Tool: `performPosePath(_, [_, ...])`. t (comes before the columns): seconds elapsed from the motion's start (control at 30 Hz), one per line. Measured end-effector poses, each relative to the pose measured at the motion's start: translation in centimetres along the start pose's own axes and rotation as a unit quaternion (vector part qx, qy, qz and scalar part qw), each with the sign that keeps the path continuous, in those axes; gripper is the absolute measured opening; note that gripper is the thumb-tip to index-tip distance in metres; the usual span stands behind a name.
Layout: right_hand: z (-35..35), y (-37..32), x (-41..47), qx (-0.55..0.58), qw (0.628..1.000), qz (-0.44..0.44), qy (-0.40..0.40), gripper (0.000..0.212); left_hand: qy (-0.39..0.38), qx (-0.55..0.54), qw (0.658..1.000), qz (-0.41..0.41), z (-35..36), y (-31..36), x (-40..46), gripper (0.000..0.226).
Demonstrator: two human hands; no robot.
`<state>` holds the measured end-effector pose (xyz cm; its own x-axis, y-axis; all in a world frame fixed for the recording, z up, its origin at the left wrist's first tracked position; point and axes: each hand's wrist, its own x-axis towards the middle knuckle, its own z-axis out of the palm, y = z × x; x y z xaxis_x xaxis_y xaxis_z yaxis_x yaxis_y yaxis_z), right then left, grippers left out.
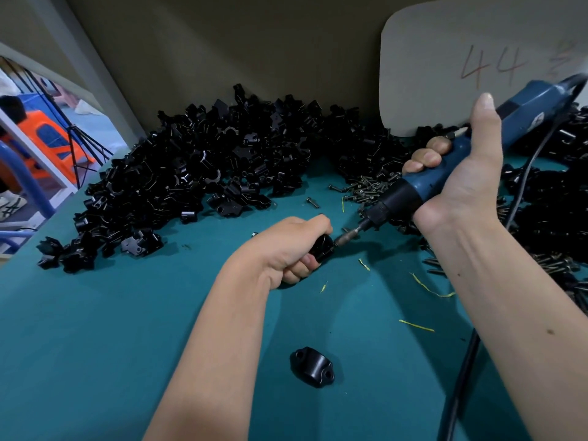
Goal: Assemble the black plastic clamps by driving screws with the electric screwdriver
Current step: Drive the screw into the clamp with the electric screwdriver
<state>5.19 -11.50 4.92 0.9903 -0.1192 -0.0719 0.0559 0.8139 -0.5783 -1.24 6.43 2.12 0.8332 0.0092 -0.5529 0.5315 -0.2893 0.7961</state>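
My left hand (291, 246) grips a black plastic clamp (321, 248) just above the teal table (95, 345). My right hand (458, 173) holds the blue electric screwdriver (445, 173) tilted down to the left, and its bit (348, 235) meets the clamp's right side. The screw at the bit tip is hidden. A single black clamp half (312, 367) with two holes lies on the table near me. Loose screws (366, 189) lie in a heap under the screwdriver.
A big pile of black clamp parts (197, 173) fills the back of the table, with more at the right (547, 211). The screwdriver's black cable (461, 377) runs down the right side. A grey card marked 44 (471, 65) leans on the back wall. Yellow slivers dot the table.
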Motion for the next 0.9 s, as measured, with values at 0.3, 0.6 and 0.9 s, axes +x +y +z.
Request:
performPosePath(0.3, [-0.01,-0.61,0.23,0.006,0.999,-0.004,-0.045,0.026,-0.030,0.026,0.999,-0.018,0.02,0.00,0.05,0.040])
performPosePath(0.6, [0.25,-0.50,-0.12,0.003,0.999,-0.010,-0.052,0.025,-0.023,0.013,0.999,-0.019,0.03,0.10,0.05,0.037])
performPosePath(0.9, [0.46,-0.44,-0.24,-0.002,0.998,-0.020,-0.060,0.023,-0.027,0.013,0.999,-0.024,-0.07,0.05,0.03,0.038])
